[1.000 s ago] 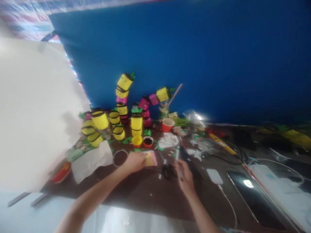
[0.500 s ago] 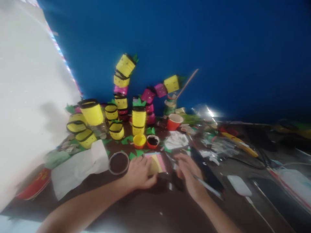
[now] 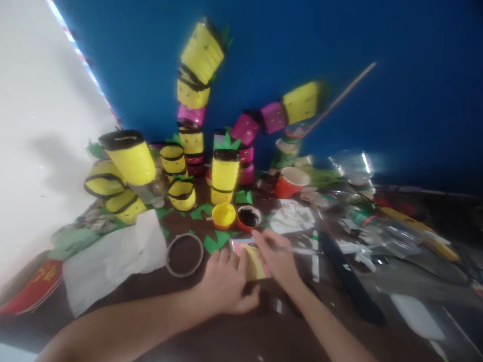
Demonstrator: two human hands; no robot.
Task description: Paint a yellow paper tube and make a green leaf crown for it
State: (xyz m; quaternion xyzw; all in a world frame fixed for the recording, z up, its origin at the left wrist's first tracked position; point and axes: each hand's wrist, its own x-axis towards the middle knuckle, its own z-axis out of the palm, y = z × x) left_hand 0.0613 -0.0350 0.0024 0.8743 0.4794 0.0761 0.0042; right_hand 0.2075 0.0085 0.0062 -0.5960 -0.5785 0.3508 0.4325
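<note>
On the dark tabletop lies a small pad of coloured paper, its top sheet pale yellow with pink and blue edges behind. My left hand rests on the pad's left side, fingers lying over it and thumb apart. My right hand is closed at the pad's right edge. A thin, pale pen-like tool sticks out to the right from its grip; blur hides its exact kind and its tip. Just behind the pad stand a small cup of yellow paint and a small cup of black paint.
Yellow bottle pieces with black rims and green leaf shapes stand behind. A clear ring and white paper lie left. To the right are a red cup, crumpled tissue, a long dark object and plastic scraps.
My right hand has moved left onto the pad's edge, and the tool now points sideways. The left hand stays on the pad. The view has come closer.
</note>
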